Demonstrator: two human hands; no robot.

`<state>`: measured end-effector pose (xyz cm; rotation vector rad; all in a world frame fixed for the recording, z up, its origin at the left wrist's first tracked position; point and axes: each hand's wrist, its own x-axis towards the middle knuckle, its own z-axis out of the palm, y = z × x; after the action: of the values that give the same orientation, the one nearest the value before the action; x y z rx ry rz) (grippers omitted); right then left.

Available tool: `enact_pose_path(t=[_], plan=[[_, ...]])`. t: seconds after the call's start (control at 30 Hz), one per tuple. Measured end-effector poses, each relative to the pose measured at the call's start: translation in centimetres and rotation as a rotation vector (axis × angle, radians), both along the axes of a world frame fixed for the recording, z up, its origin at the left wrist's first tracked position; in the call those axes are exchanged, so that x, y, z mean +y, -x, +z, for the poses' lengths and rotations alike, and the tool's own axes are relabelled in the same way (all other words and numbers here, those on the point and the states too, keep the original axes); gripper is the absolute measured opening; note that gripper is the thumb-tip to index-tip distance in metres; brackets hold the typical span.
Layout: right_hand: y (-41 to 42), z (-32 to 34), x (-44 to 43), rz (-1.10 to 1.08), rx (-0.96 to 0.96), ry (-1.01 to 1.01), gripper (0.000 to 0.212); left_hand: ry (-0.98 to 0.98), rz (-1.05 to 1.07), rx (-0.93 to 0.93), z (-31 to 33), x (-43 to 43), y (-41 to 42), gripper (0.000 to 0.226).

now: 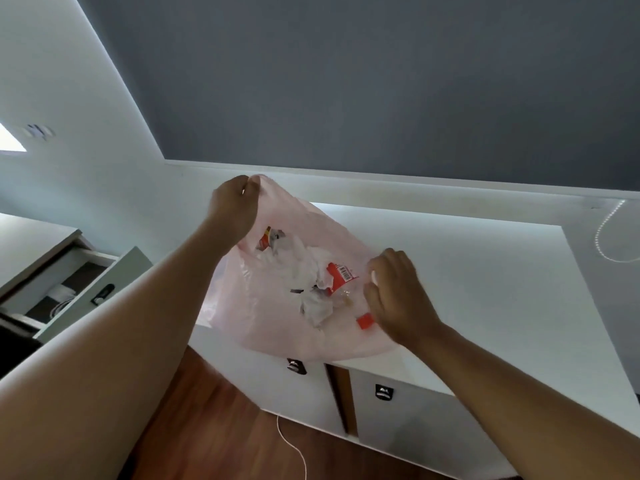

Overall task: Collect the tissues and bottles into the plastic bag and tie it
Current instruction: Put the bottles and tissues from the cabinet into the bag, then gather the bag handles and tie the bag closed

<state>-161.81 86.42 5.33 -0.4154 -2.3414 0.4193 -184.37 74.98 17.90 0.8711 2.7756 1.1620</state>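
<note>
Head view: my left hand (235, 206) holds up the far rim of the pink bag (277, 336), its grip pinched narrow on the thin plastic at the bag's highest point. My right hand (398, 299) holds the near right rim lower down, fingers curled round a fold of the plastic, so the mouth gapes between the two grips.

The bag sits on the near left corner of the white worktop (485, 289), its belly sagging just over the front edge. Inside it lie crumpled white tissues (304, 268), heaped in the middle. A clear bottle (341, 275) with a red barcode label lies among them on the right, and a red cap (364, 321) shows through the plastic just beside my right hand. A second scrap of red and yellow label (265, 237) sits deeper in, below my left wrist; whether it belongs to another bottle I cannot tell.

Under the worktop are two white cabinet doors (408, 427) with black handles. A drawer (69, 282) stands open at far left. A white cable (294, 448) trails over the wood floor (214, 410), and a light strip (609, 233) curls at far right below the grey wall (381, 81).
</note>
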Motion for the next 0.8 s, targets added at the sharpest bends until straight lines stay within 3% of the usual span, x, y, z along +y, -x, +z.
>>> enact_pose_path(t=[0.1, 0.13, 0.23, 0.3, 0.4, 0.43, 0.5, 0.53, 0.6, 0.67, 0.73, 0.8], plan=[[3.4, 2.7, -5.6, 0.119, -0.024, -0.025, 0.017, -0.037, -0.019, 0.012, 1.0, -1.4, -0.2, 0.045], [4.8, 3.4, -6.8, 0.142, -0.110, -0.034, 0.022, -0.048, -0.027, 0.018, 1.4, -1.9, -0.3, 0.045], [8.2, 4.5, -7.9, 0.134, -0.522, -0.063, 0.062, -0.063, -0.045, 0.065, 2.3, -3.7, -0.1, 0.044], [8.4, 4.4, -7.4, 0.081, -0.437, -0.143, 0.066, -0.080, -0.044, 0.093, 2.6, -4.9, 0.5, 0.042], [6.5, 3.7, -6.1, -0.164, -0.070, -0.232, 0.067, -0.074, -0.054, 0.122, 2.7, -6.7, 1.3, 0.042], [5.8, 3.2, -5.4, -0.279, -0.038, -0.190, 0.072, -0.071, -0.060, 0.124, 2.7, -7.2, 1.4, 0.042], [4.6, 2.1, -3.9, -0.512, -0.160, 0.030, 0.078, -0.087, -0.067, 0.114, 2.6, -8.1, 1.7, 0.040], [4.2, 1.4, -3.0, -0.592, -0.295, 0.161, 0.073, -0.109, -0.081, 0.098, 2.7, -8.5, 1.9, 0.038], [3.3, 0.5, -0.6, -0.614, -0.471, 0.432, 0.044, -0.113, -0.154, 0.061, 3.4, -9.5, 2.3, 0.033], [2.3, 1.7, 2.0, -0.473, -0.412, 0.565, 0.023, 0.086, -0.292, 0.082, 4.7, -10.8, 2.5, 0.045], [1.8, 5.1, 4.0, -0.420, -0.360, 0.514, 0.009, 0.460, -0.384, 0.244, 6.0, -11.9, 3.5, 0.060], [2.0, 9.1, 5.7, -0.439, -0.334, 0.399, 0.011, 0.742, -0.332, 0.438, 6.6, -12.6, 5.4, 0.052]])
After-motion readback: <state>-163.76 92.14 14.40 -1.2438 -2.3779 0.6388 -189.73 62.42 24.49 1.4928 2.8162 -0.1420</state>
